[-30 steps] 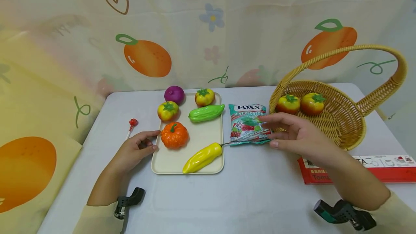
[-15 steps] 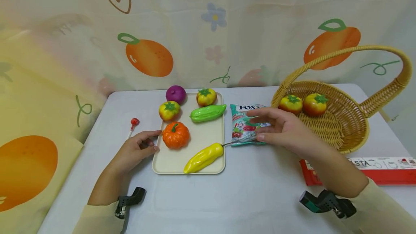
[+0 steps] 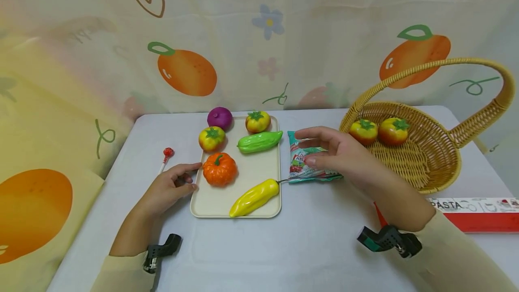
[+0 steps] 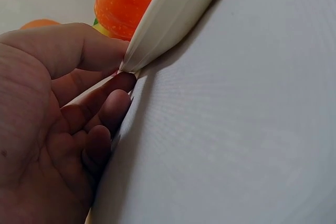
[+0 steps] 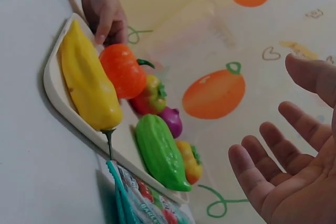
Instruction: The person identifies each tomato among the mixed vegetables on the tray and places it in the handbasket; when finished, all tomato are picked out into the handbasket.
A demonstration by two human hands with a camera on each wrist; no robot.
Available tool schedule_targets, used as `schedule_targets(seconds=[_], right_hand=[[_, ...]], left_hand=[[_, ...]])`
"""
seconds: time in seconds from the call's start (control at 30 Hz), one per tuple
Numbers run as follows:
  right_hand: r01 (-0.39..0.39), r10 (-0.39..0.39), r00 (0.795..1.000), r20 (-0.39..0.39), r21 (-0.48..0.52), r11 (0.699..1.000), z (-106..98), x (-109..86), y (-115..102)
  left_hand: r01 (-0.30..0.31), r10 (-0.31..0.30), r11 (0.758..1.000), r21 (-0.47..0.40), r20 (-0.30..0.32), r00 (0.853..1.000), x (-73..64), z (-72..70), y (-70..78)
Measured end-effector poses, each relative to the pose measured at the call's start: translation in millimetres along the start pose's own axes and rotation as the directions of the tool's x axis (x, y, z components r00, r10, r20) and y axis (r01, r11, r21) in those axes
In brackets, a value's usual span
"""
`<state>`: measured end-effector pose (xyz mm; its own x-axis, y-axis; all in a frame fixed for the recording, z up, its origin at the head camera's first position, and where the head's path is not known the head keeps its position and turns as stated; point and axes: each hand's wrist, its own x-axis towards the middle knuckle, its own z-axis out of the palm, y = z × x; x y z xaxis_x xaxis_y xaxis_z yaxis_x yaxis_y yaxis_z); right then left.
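At the left edge of the cream tray [image 3: 235,207], my left hand [image 3: 170,187] holds the rim with thumb and fingers, beside a toy orange pumpkin [image 3: 220,170]. The left wrist view shows the thumb [image 4: 92,51] against the rim and other fingers curled at its underside. Above the teal candy bag [image 3: 298,172], my right hand [image 3: 338,152] hovers with spread fingers and holds nothing, partly covering the bag. Also on the tray lie a yellow pepper [image 3: 254,198], a green bumpy vegetable [image 3: 259,142], a purple onion [image 3: 220,118] and two red-yellow tomatoes [image 3: 257,122].
A wicker basket [image 3: 435,166] with a tall handle stands at the right, holding two red-yellow tomatoes [image 3: 393,131]. In front of it lies a red pasta box [image 3: 482,223], partly behind the right forearm. A red lollipop [image 3: 168,152] lies left of the tray.
My right hand has moved left from beside the basket to over the candy bag, covering more of it. My left hand stays at the tray's edge.
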<state>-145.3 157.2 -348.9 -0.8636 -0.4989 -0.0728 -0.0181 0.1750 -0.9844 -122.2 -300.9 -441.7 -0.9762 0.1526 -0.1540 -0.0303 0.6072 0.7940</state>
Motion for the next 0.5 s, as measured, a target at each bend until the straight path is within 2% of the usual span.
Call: schedule_targets(seconds=[0.33, 0.5], right_hand=[[0.049, -0.049, 0.999, 0.004, -0.029, 0.998, 8.0, 24.7, 4.3], [0.027, -0.026, 1.000, 0.014, -0.009, 1.000, 15.4, 33.9, 2.8]], left_hand=[[-0.012, 0.012, 1.000, 0.000, -0.005, 1.000, 0.0, 0.6, -1.5], [-0.004, 0.004, 1.000, 0.006, -0.010, 1.000, -0.1, 0.4, -0.9]])
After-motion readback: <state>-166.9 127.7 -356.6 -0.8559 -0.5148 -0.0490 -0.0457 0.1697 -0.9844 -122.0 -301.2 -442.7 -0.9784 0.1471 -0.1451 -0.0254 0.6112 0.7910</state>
